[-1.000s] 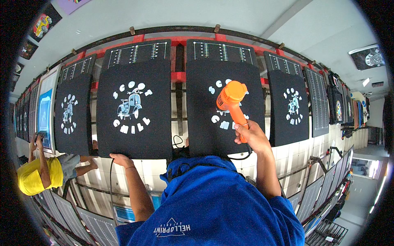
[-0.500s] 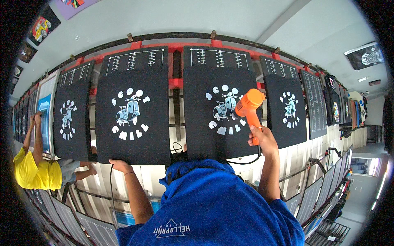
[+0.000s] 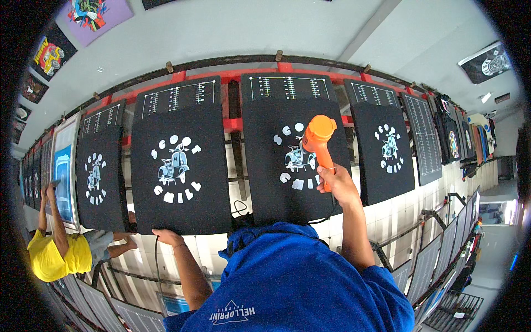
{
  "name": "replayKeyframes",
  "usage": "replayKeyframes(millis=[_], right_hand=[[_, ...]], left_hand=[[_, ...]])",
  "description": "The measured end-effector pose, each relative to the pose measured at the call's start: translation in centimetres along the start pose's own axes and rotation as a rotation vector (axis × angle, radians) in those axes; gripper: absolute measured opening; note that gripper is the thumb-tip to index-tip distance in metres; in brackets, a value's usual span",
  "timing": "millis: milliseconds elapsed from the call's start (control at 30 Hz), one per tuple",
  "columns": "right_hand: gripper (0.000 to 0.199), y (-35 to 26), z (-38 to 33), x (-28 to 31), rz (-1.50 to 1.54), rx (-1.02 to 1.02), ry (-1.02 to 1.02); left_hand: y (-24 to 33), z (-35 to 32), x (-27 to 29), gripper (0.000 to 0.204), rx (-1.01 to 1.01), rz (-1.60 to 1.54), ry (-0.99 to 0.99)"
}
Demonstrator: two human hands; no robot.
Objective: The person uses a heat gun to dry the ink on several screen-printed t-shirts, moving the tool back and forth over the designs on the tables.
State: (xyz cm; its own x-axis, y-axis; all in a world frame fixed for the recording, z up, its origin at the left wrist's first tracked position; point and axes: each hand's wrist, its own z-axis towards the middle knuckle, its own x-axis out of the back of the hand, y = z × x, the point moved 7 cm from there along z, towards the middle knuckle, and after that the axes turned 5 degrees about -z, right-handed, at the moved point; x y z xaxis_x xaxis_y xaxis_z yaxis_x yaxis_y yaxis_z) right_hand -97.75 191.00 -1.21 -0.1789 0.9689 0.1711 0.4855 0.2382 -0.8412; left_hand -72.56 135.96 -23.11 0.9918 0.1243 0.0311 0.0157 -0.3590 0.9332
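Four black shirts [image 3: 175, 166] ahead — right hand [image 3: 338, 186] clamped on one dryer [image 3: 320, 138], left hand [image 3: 166, 237] at one's edge, grip unclear.

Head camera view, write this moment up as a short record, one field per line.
Right hand: grips an orange dryer by its handle
Dryer: held over the scooter print on a black shirt
Left hand: at the near edge of the neighbouring black shirt, to the left
Cord: hangs down by the left hand
Other person: wears yellow, at far left beside a blue framed panel
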Motion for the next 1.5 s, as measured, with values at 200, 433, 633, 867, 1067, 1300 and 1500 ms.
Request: replayKeyframes(millis=[200, 433, 633, 867, 1067, 1300, 1500], right_hand=[[0.032, 0.6, -1.7, 0.3, 0.042, -0.038, -0.054], [0.031, -0.1, -1.8, -0.3, 0.05, -0.043, -0.053], [0.03, 0.3, -0.7, -2.5, 0.109, 0.033, -0.106], [0.033, 1.0, -2.9, -1.8, 0.06, -0.015, -0.143], [0.032, 1.9, -3.0, 2.8, -0.015, -0.037, 0.111], [0.033, 2.3, -2.3, 4.1, 0.178, -0.017, 0.097], [0.028, 1.7, 0.0, 3.6, 0.233, 0.071, 0.055]], left_hand=[[-0.5, 0.1, 0.0, 0.069, 0.1, 0.064, -0.06], [0.1, -0.1, 0.1, 0.071, 0.053, 0.143, -0.038], [-2.3, 3.4, 1.3, 0.074, 0.015, 0.058, 0.003], [0.5, -1.4, -0.8, 0.072, 0.032, 0.067, -0.073], [-0.4, 0.7, 0.2, 0.07, 0.018, 0.075, -0.065], [-1.4, 1.9, 0.4, 0.071, 0.033, 0.042, -0.05], [0.1, -0.3, 0.1, 0.07, 0.012, 0.065, -0.034]])
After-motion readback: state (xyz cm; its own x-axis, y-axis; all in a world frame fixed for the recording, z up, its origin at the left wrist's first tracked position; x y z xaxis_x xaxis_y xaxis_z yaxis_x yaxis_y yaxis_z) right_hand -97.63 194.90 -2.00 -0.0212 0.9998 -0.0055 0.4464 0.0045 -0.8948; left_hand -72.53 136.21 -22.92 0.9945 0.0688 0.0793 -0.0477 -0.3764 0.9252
